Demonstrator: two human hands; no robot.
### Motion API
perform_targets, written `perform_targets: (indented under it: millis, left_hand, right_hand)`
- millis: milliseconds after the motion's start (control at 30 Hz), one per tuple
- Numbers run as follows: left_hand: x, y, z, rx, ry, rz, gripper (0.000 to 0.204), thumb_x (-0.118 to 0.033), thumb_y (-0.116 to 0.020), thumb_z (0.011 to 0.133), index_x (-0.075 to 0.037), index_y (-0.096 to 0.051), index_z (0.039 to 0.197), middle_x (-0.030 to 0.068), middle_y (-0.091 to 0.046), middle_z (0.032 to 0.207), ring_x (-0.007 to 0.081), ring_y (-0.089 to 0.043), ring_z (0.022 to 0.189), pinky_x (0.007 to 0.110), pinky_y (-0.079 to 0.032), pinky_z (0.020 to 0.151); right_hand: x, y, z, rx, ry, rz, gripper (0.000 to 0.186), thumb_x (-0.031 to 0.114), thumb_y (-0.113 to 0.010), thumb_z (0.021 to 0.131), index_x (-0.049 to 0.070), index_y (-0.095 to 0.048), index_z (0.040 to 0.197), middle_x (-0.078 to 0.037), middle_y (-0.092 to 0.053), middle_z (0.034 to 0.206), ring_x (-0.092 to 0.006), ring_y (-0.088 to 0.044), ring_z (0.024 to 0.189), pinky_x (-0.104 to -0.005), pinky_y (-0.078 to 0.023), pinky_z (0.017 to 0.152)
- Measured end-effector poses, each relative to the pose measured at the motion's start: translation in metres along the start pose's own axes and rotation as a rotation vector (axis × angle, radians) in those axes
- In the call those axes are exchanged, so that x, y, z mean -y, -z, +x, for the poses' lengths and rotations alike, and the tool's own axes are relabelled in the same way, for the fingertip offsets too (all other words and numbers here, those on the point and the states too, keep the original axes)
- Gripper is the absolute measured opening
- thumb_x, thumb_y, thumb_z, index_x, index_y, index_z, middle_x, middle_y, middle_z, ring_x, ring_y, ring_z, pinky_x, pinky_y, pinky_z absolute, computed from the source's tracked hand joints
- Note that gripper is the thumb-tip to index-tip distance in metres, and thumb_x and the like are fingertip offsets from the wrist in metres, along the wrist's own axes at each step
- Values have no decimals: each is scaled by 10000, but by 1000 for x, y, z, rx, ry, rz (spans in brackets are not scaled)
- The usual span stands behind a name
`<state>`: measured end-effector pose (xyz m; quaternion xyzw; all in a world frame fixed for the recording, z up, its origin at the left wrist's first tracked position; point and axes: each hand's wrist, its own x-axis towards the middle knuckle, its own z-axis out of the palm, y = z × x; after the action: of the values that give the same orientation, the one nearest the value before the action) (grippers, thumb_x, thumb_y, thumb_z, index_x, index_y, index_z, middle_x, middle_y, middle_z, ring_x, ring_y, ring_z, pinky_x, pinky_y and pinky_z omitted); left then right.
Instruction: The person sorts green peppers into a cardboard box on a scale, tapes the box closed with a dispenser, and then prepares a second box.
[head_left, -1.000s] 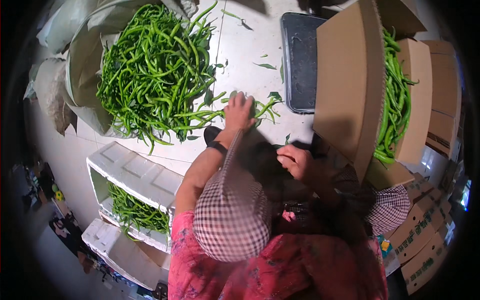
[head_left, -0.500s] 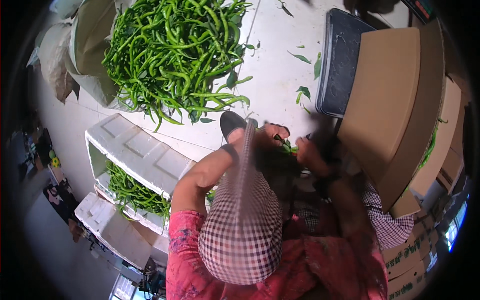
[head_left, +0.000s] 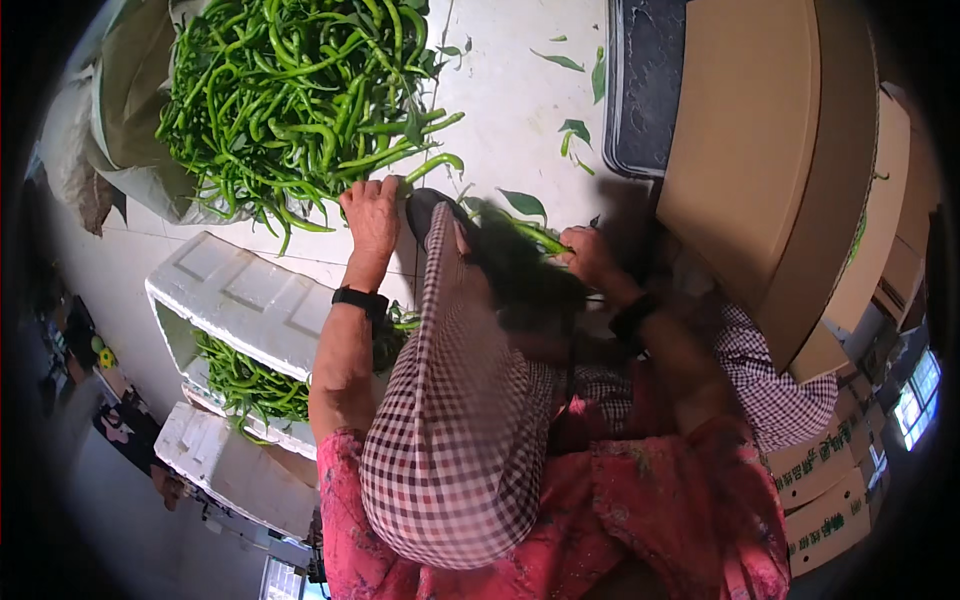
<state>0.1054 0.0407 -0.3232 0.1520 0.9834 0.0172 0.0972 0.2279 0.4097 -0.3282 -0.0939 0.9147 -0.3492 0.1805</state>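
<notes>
My left hand [head_left: 372,215] is leaning over the near edge of the pile of green peppers [head_left: 290,95], its fingers curling down with their tips hidden, so I cannot tell whether they are gripping anything. My right hand [head_left: 590,258] is pinching narrowly at the end of a long green pepper [head_left: 540,237], while deep shadow is swallowing whatever is lying just below it. A broad leaf [head_left: 523,203] is lying near that pepper. The pile is spreading across the far left, its far side running out of view, its slim, glossy peppers curving and tangling beside a crumpled, dull woven sack [head_left: 130,115]. Checked cloth [head_left: 450,470] is blurring in front of me, covering part of my dark shoe [head_left: 422,208]. On the left, a chalky white foam box [head_left: 245,300] is holding more peppers; on the right, a smooth brown cardboard box [head_left: 735,150] is hiding most of its inside, and a scuffed black tray [head_left: 645,90] is being cut off at the far edge.
</notes>
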Motion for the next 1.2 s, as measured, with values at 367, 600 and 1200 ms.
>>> perform_targets:
  millis: [367, 600, 1200]
  left_hand:
    - [-20, 49, 15, -240, 23, -500, 339, -27, -633, 795, -90, -650, 1128, 145, -634, 1052, 329, -592, 934, 429, -436, 788]
    - [5, 27, -19, -127, 26, -212, 336, -30, -590, 746, -118, -662, 1062, 70, -620, 978, 291, -550, 941, 425, -411, 781]
    - [-75, 9, 43, 198, 140, -428, 262, -71, -600, 774, -76, -661, 1029, 157, -606, 951, 344, -639, 836, 441, -542, 693]
  right_hand:
    - [24, 66, 17, 288, -583, 1279, 333, 291, -599, 902, -20, -611, 1020, -18, -636, 836, -131, -578, 757, -319, -467, 715]
    - [-23, 50, 6, 490, -505, 437, 324, 297, -594, 891, -18, -646, 944, -91, -635, 775, -163, -591, 724, -358, -472, 668]
    - [69, 31, 62, -24, -5, -63, 251, 121, -589, 823, 43, -619, 1060, -165, -632, 1063, -374, -610, 974, -460, -490, 867]
